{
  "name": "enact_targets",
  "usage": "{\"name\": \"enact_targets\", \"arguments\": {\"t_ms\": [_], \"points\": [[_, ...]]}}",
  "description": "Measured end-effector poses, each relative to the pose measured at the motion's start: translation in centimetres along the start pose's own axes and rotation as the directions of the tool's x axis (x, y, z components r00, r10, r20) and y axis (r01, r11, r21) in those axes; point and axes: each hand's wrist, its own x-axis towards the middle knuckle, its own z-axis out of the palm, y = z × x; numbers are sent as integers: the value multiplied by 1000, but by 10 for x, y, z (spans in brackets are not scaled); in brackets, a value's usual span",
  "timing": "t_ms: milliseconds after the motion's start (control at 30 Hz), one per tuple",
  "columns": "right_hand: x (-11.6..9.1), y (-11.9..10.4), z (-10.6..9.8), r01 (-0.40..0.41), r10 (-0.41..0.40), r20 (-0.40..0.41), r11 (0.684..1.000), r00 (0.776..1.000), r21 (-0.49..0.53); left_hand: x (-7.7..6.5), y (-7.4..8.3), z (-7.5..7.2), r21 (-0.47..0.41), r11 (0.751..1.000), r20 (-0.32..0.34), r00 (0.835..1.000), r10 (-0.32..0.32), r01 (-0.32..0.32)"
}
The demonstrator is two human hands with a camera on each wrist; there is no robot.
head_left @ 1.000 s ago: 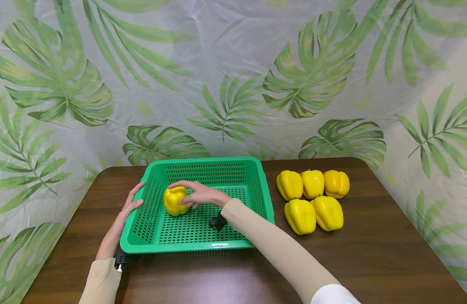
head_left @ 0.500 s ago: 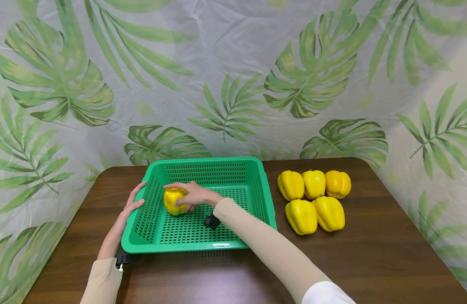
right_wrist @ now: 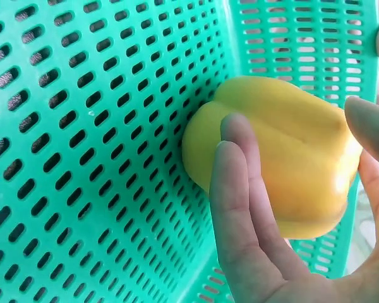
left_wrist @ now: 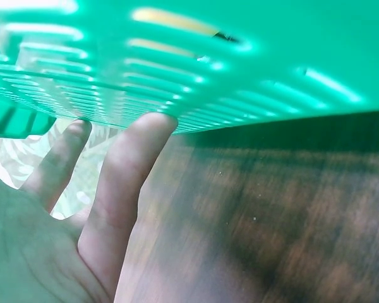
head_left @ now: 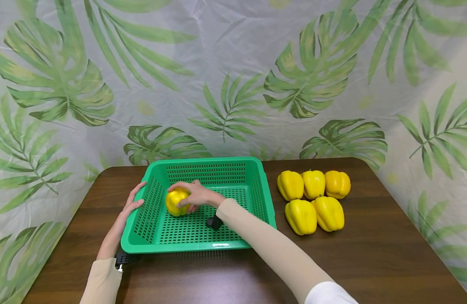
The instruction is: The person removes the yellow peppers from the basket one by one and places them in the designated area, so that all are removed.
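Observation:
A yellow bell pepper (head_left: 176, 202) sits in the left part of a green slotted plastic basket (head_left: 184, 247). Thumb and fingers of my right hand (head_left: 198, 195) curl round it from above and the right. In the right wrist view the pepper (right_wrist: 284, 151) lies between the thumb on one side and two fingers on the other, close over the slotted floor. My left hand (head_left: 131, 204) rests at the basket's left rim with fingers fairly straight. In the left wrist view the fingers of this left hand (left_wrist: 82, 214) touch the basket's outer wall (left_wrist: 252, 82).
Several more yellow bell peppers (head_left: 300, 216) stand in two rows on the brown wooden table (head_left: 373, 236), right of the basket. A leaf-patterned cloth (head_left: 233, 63) hangs behind the table. Raised basket walls surround the right hand.
My right hand first shifted slightly left over the pepper, then back to the right; the pepper has moved a little to the right with it. The left hand stays at the rim.

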Motion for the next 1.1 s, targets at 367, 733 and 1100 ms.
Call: {"name": "enact_targets", "arguments": {"t_ms": [367, 733, 1100], "points": [[-14, 8, -12, 12, -13, 20, 999, 1000, 51, 8, 87, 73, -12, 997, 33, 997, 72, -71], [-20, 8, -13, 18, -11, 81, 996, 997, -88, 17, 156, 134, -55, 994, 35, 995, 95, -93], [-12, 8, -12, -24, 26, 60, 999, 998, -22, 17, 136, 119, -17, 990, 49, 989, 141, -140]]}}
